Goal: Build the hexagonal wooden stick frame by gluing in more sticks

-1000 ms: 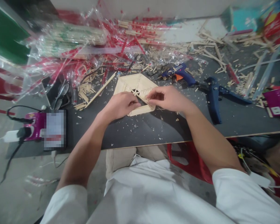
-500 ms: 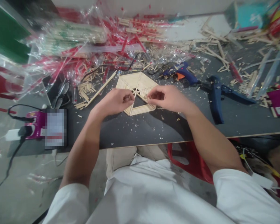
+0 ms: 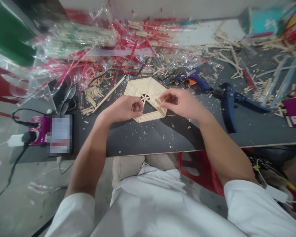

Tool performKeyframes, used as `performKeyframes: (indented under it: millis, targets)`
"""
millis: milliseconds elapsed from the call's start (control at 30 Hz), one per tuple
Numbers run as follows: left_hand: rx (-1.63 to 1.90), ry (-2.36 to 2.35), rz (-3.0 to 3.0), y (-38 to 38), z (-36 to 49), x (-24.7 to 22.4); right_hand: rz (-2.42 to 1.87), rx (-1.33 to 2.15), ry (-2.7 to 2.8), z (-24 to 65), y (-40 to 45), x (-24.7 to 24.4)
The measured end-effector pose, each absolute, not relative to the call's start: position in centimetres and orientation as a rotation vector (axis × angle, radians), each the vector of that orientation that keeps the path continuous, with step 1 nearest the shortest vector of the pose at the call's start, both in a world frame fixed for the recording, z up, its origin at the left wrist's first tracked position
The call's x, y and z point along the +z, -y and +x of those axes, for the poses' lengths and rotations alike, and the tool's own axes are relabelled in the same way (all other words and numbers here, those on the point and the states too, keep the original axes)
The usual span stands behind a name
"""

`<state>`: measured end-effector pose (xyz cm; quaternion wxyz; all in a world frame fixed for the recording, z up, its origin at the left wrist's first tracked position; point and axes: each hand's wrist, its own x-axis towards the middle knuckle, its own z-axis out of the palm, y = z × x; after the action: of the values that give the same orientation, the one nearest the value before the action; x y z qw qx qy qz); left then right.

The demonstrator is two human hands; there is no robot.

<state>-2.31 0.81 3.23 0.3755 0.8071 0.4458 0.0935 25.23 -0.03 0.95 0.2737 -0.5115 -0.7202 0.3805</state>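
A six-sided frame of thin wooden sticks (image 3: pixel 143 84) lies on the dark tabletop, with spokes meeting near its middle and an open gap on the near side. My left hand (image 3: pixel 129 108) is at its left edge, fingers curled together; whatever they may hold is too small to make out. Over the right edge is my right hand (image 3: pixel 179 102), thumb and fingers apart, with nothing visible between them.
A blue glue gun (image 3: pixel 197 79) lies behind my right hand, and a dark blue cutter tool (image 3: pixel 229 107) right of it. Plastic-wrapped stick bundles (image 3: pixel 79 36) fill the back left. At the left are a phone (image 3: pixel 60 135), glasses (image 3: pixel 68 97) and a purple power block (image 3: pixel 40 130).
My right hand has lifted slightly and moved a little right, its fingers more apart. My left hand has stayed at the frame's left side. The view has shifted slightly.
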Motion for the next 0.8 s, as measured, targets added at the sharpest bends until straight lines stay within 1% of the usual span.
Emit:
performKeyframes:
  millis: [133, 300, 567, 700, 800]
  targets:
    - [0.287, -1.139, 2.072, -0.8, -2.8, 3.4, -1.332, 0.962, 1.932, 25.6, 0.0, 1.0]
    - [0.523, -1.302, 2.092, -1.0, -2.9, 3.1, -1.213, 0.979, 1.947, 25.4, 0.3, 1.4]
    - [0.804, -1.283, 2.214, -1.5, -1.7, 0.9, -1.174, 1.095, 1.671, 24.9, 0.1, 0.5]
    - [0.777, -1.266, 2.312, -1.5, -1.8, 0.5, -1.159, 1.035, 1.645, 25.1, -0.3, 0.7]
    - [0.688, -1.318, 2.337, -1.4, -1.9, 0.6, -1.179, 0.862, 1.742, 25.2, -0.5, 1.2]
